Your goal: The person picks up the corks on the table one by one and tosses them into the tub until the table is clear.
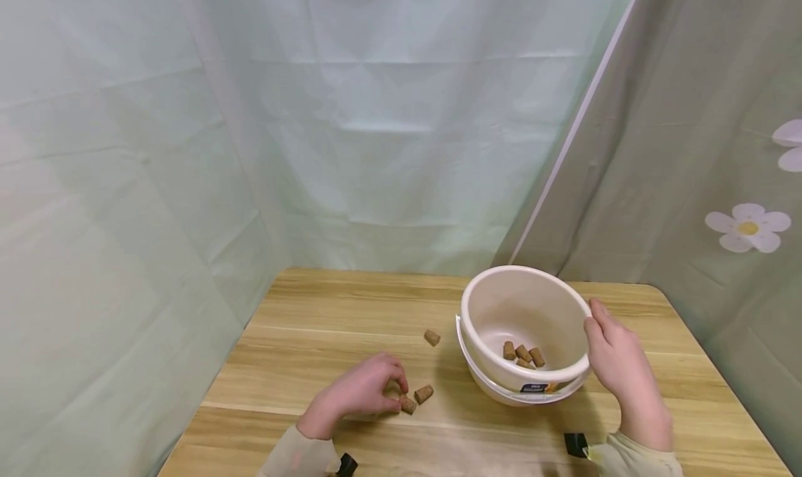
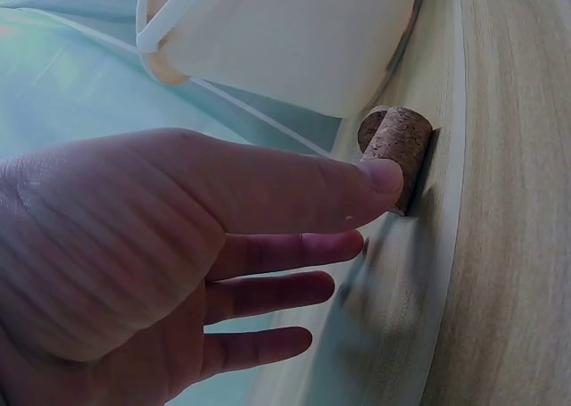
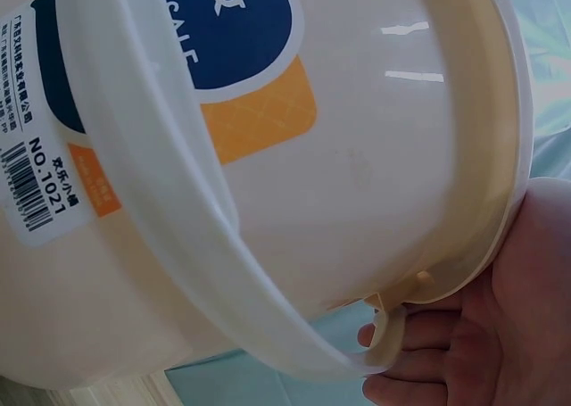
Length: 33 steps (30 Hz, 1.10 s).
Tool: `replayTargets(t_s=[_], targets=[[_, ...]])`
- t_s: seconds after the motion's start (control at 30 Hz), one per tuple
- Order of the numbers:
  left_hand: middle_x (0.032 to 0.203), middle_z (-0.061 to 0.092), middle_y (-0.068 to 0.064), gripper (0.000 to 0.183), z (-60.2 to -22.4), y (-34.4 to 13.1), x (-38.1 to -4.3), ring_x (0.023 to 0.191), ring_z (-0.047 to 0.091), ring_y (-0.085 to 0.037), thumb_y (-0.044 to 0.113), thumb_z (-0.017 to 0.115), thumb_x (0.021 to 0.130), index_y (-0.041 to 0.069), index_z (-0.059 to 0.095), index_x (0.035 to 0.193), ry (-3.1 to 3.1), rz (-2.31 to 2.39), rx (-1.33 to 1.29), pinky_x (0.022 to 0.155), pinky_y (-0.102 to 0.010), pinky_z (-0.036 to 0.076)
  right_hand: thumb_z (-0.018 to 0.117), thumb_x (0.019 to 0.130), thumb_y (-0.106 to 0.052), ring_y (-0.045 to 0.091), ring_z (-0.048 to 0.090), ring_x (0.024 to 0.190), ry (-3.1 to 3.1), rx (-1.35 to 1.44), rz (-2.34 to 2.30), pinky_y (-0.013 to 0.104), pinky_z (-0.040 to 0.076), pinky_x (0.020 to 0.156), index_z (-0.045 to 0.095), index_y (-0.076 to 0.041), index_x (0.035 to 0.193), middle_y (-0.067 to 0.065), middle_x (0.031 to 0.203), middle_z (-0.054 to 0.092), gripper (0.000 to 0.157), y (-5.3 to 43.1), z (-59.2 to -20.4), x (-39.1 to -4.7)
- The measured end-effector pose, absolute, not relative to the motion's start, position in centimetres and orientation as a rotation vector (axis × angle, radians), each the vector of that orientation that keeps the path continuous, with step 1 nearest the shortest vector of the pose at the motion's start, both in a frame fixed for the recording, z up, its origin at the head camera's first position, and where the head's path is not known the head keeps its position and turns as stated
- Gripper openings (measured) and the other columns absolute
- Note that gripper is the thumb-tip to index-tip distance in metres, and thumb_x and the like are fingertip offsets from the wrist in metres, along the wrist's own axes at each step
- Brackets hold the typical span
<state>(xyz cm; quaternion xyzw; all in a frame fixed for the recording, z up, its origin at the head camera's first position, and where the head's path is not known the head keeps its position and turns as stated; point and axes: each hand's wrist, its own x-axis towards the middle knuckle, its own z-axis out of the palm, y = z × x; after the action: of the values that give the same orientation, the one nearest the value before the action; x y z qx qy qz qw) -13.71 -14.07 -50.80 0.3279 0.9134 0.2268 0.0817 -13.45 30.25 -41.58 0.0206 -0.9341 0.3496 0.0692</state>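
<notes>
My left hand reaches down to the wooden table and pinches a cork between thumb and forefinger. In the left wrist view the thumb lies against that cork, while the other three fingers extend loosely below. Close beside it lies a second cork, and a third cork sits farther back. To the right is a cream plastic bucket with several corks on its inner floor. My right hand grips the bucket's right rim, fingers around the outside near the handle joint.
The bucket's white handle hangs down along its near side, across printed labels. The wooden tabletop ends at pale green curtains behind and to the left. A grey curtain with flowers borders the right side.
</notes>
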Motion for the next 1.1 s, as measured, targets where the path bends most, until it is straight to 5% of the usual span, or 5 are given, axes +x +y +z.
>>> replayTargets(t_s=[1.1], targets=[[0.111,0.065,0.016,0.026,-50.48,-14.08,-13.54,0.113,0.059,-0.010,0.015,0.093,0.079,0.029,0.076,0.091,2.734,0.635,1.001,0.102,-0.035,0.052,0.026,0.117,-0.038,0.059,0.033,0.148,-2.806,0.061,1.040,0.074,0.028,0.117,0.031,0.009,0.162,0.034,0.164,0.032,0.064,30.24,-41.64,-13.47]])
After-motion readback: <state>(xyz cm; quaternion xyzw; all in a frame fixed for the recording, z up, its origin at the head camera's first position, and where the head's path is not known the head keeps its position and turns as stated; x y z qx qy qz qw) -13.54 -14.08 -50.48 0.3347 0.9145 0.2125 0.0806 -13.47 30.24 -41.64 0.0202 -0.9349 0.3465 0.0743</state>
